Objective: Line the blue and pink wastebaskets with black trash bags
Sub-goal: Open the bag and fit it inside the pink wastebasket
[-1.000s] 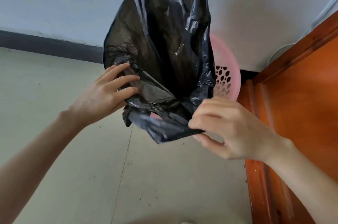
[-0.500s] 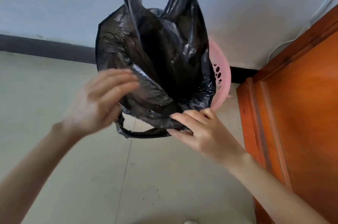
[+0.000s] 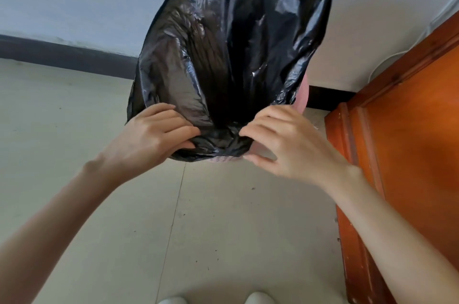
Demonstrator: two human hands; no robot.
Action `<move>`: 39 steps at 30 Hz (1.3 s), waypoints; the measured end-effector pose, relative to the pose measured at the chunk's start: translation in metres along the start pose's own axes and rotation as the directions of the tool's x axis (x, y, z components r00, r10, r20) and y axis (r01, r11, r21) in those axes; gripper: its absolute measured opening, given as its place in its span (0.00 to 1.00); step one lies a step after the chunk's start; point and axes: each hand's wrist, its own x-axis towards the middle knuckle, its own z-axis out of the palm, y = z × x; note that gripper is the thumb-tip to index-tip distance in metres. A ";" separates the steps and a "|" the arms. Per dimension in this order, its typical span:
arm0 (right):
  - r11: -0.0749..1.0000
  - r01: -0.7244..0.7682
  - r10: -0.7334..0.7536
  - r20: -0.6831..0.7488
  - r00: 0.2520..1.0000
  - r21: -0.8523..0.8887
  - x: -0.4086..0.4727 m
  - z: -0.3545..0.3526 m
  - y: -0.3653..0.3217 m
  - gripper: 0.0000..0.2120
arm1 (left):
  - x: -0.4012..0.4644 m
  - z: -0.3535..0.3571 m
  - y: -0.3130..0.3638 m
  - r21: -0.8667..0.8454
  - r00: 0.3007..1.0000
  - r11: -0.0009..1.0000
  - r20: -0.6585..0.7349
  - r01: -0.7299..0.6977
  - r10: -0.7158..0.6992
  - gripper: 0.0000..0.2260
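The black trash bag [image 3: 223,75] is draped over the pink wastebasket [image 3: 301,97], which stands on the floor [image 3: 74,142] near the wall's dark baseboard [image 3: 62,55], just beside the orange wooden door [image 3: 409,142]. Most of the basket is hidden by the film; only a strip of pink at the right side and a patch of perforated rim below the bag's near edge are seen. The blue wastebasket is not in view.

The left hand [image 3: 151,137] grips the near hem of the bag, fingers [image 3: 173,130] curled into the bunched plastic. The right hand [image 3: 278,140] pinches the hem beside it, fingers bent over the fold, thumb below against the rim. The two hands are near each other at the near edge of the basket.

Step in hand is judged to be turning the bag mouth down over the rim. For this to be done well, the hem should be drawn outward and downward evenly, the hands being worked apart along the rim, not held together, so that slack is not gathered at one point. The far side of the bag stands puffed with trapped air; the air should be pressed out so that the film sits against the basket wall. Thin film is judged liable to tear on the perforated rim if it is tugged sharply.
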 end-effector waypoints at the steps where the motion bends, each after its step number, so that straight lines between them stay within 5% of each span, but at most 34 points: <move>1: 1.000 -0.012 0.012 0.012 1.000 0.002 0.004 -0.002 0.003 0.14 | -0.004 -0.002 -0.006 0.008 1.000 1.000 0.008 0.021 -0.021 0.16; 7: 0.999 0.005 -0.002 0.062 0.998 -0.048 0.020 -0.019 0.010 0.12 | -0.018 -0.010 -0.033 0.018 0.994 0.996 0.055 0.089 -0.090 0.14; 15: 0.978 0.074 -0.105 -0.156 0.982 -0.193 -0.002 -0.007 0.002 0.08 | -0.005 -0.007 0.013 -0.109 0.996 0.994 -0.093 -0.008 -0.003 0.15; 18: 0.970 0.026 -0.071 -0.181 0.981 -0.241 -0.013 -0.010 0.002 0.08 | -0.001 0.010 0.033 -0.106 0.991 0.993 -0.129 -0.059 0.045 0.04; 25: 0.952 -0.082 0.013 -0.230 0.973 -0.295 -0.040 -0.022 0.030 0.06 | -0.028 0.002 0.007 -0.093 0.994 0.996 -0.113 -0.011 0.001 0.02; 34: 0.972 -0.139 0.083 -0.277 0.957 -0.188 -0.050 0.026 0.009 0.08 | -0.019 0.003 0.021 -0.066 0.986 0.998 -0.168 -0.019 0.007 0.19; 39: 0.959 -0.224 0.198 -0.154 0.968 -0.175 -0.059 0.055 0.006 0.17 | -0.021 0.011 0.028 -0.064 0.964 0.990 -0.230 0.122 -0.134 0.10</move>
